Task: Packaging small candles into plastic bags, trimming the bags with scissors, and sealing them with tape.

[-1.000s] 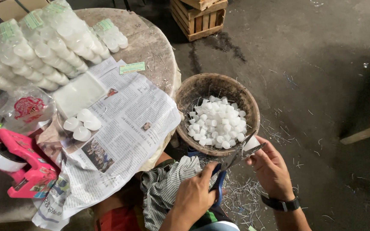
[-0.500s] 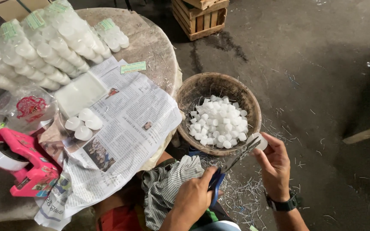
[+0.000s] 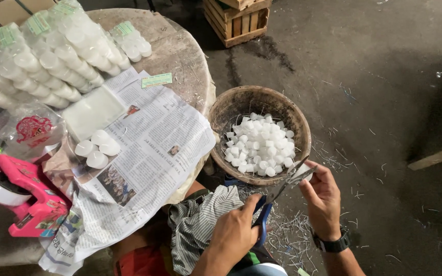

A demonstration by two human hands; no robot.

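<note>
My left hand (image 3: 236, 232) is closed through the blue handles of the scissors (image 3: 277, 191), blades a bit open, tips pointing up to the basket (image 3: 231, 107). My right hand (image 3: 323, 197) pinches a small white cap (image 3: 305, 171) w/ thumb and fingers, right at the blades, just over the basket's near rim, I think so that the cut piece drops in w/ the other white caps (image 3: 259, 143). The basket stands on the floor, beside the table's right edge. On the table a newspaper (image 3: 154, 148) hangs over the edge, w/ three white lids (image 3: 97, 147) on it. Stacked cups (image 3: 52, 56) are at the far-left side, a pink tape dispenser (image 3: 24, 197) at the near-left edge.
</note>
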